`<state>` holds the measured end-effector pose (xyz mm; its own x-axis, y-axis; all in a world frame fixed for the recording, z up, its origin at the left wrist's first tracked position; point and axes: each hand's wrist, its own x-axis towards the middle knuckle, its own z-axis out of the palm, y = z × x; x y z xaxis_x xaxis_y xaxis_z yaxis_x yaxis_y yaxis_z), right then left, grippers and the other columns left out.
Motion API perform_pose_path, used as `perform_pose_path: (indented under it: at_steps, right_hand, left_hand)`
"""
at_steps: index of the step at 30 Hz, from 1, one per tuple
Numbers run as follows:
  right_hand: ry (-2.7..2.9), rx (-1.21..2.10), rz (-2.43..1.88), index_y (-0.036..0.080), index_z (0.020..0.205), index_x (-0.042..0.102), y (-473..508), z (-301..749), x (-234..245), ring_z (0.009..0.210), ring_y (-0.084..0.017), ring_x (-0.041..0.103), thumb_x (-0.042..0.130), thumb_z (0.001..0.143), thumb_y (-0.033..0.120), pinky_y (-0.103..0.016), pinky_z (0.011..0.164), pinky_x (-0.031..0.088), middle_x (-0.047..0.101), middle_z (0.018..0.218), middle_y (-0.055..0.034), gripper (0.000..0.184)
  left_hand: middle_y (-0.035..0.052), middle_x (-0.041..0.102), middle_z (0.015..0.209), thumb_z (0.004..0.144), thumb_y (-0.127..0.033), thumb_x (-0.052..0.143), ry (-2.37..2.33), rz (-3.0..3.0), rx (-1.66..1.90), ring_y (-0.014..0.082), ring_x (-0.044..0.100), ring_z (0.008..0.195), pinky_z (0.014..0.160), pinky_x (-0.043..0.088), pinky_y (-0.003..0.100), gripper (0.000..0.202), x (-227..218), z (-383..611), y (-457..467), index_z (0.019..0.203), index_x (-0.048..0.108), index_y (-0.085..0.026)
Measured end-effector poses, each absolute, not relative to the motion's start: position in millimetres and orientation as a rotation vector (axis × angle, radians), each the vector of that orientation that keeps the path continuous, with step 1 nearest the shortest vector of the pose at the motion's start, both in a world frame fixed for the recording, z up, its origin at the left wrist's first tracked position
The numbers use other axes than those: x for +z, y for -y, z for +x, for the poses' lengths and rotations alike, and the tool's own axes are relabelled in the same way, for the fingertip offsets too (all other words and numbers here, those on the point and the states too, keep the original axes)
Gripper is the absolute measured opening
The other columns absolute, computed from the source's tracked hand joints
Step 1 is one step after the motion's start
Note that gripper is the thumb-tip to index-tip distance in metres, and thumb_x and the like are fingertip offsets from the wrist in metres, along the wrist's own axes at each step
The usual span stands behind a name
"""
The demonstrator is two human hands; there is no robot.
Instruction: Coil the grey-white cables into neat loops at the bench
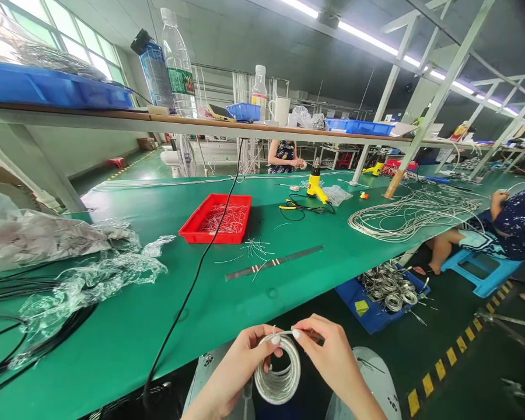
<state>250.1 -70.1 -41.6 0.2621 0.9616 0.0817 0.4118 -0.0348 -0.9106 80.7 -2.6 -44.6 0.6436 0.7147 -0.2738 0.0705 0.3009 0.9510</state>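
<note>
Coiled silver cable (278, 379) gripped in left hand (238, 367), right hand (332, 361) pinching its strand.

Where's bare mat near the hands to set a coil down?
Widest patch: green mat between the black cord, the metal strip and the left hand and right hand around the silver coil. Smaller patch left of the cord, beside the plastic wrap. Crowded: black cables far left, white wire loops right.
</note>
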Motion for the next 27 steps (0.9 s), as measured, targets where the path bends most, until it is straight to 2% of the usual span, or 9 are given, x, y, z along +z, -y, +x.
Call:
perform_pose_path:
  at_steps: [4, 11, 16, 19, 21, 24, 25, 27]
  right_hand:
    - [1.299, 0.768, -1.587, 0.019, 0.079, 0.071, 67, 252, -50, 0.066, -0.014, 0.062, 0.056, 0.085, 0.035, -0.023, 0.059, 0.048, 0.064, 0.076, -0.0035, 0.023]
    - [1.233, 0.874, -1.506, 0.017, 0.081, 0.07, 68, 250, -55, 0.066, -0.014, 0.064, 0.055, 0.086, 0.038, -0.022, 0.06, 0.051, 0.062, 0.078, -0.0041, 0.026]
    - [1.237, 0.896, -1.499, 0.018, 0.079, 0.072, 67, 244, -60, 0.065, -0.013, 0.06, 0.056, 0.085, 0.038, -0.021, 0.056, 0.045, 0.062, 0.072, -0.003, 0.026]
    - [1.181, 0.967, -1.45, 0.016, 0.082, 0.072, 65, 244, -69, 0.067, -0.014, 0.062, 0.055, 0.085, 0.043, -0.023, 0.06, 0.048, 0.063, 0.073, -0.0039, 0.032]
    - [1.163, 0.986, -1.428, 0.016, 0.089, 0.07, 64, 246, -74, 0.072, -0.015, 0.063, 0.055, 0.085, 0.047, -0.024, 0.065, 0.05, 0.065, 0.082, -0.0053, 0.035]
    - [1.129, 1.154, -1.377, 0.02, 0.111, 0.063, 67, 252, -72, 0.082, -0.015, 0.064, 0.05, 0.087, 0.052, -0.024, 0.068, 0.053, 0.065, 0.101, -0.0071, 0.042]
    - [1.12, 1.26, -1.344, 0.021, 0.116, 0.06, 69, 254, -69, 0.083, -0.015, 0.064, 0.049, 0.087, 0.053, -0.023, 0.065, 0.054, 0.066, 0.102, -0.0068, 0.044]
    - [1.114, 1.452, -1.274, 0.021, 0.12, 0.058, 69, 256, -65, 0.076, -0.014, 0.064, 0.052, 0.086, 0.05, -0.02, 0.057, 0.053, 0.067, 0.091, -0.0045, 0.045]
  left_hand:
    - [0.0004, 0.054, 0.074, 0.081, -0.049, 0.063, -0.801, 1.238, 0.462, 0.0112, 0.039, 0.065, 0.059, 0.03, 0.023, 0.038, -44, 80, 2, 0.094, 0.064, -0.013]
    - [-0.0007, 0.049, 0.078, 0.084, -0.055, 0.056, -0.774, 1.336, 0.407, 0.0129, 0.037, 0.069, 0.064, 0.03, 0.025, 0.042, -41, 79, 4, 0.1, 0.059, -0.015]
    - [-0.0011, 0.05, 0.079, 0.085, -0.054, 0.056, -0.746, 1.331, 0.342, 0.0123, 0.038, 0.069, 0.065, 0.032, 0.024, 0.039, -41, 83, 8, 0.093, 0.057, -0.016]
    - [-0.0012, 0.05, 0.078, 0.085, -0.054, 0.056, -0.736, 1.308, 0.369, 0.0116, 0.038, 0.067, 0.062, 0.032, 0.023, 0.039, -45, 86, 8, 0.091, 0.057, -0.016]
    - [-0.0024, 0.046, 0.075, 0.084, -0.055, 0.056, -0.746, 1.275, 0.4, 0.0109, 0.037, 0.065, 0.059, 0.031, 0.023, 0.04, -48, 88, 6, 0.092, 0.057, -0.016]
    - [-0.0042, 0.041, 0.073, 0.085, -0.056, 0.054, -0.75, 1.198, 0.403, 0.0103, 0.039, 0.063, 0.06, 0.037, 0.023, 0.041, -53, 87, 3, 0.095, 0.056, -0.017]
    - [-0.0042, 0.042, 0.073, 0.085, -0.056, 0.054, -0.746, 1.188, 0.397, 0.0105, 0.04, 0.063, 0.061, 0.039, 0.024, 0.041, -53, 87, 2, 0.096, 0.055, -0.017]
    - [-0.0039, 0.044, 0.072, 0.086, -0.055, 0.053, -0.741, 1.192, 0.389, 0.0109, 0.043, 0.064, 0.06, 0.039, 0.024, 0.04, -54, 87, 0, 0.096, 0.055, -0.016]
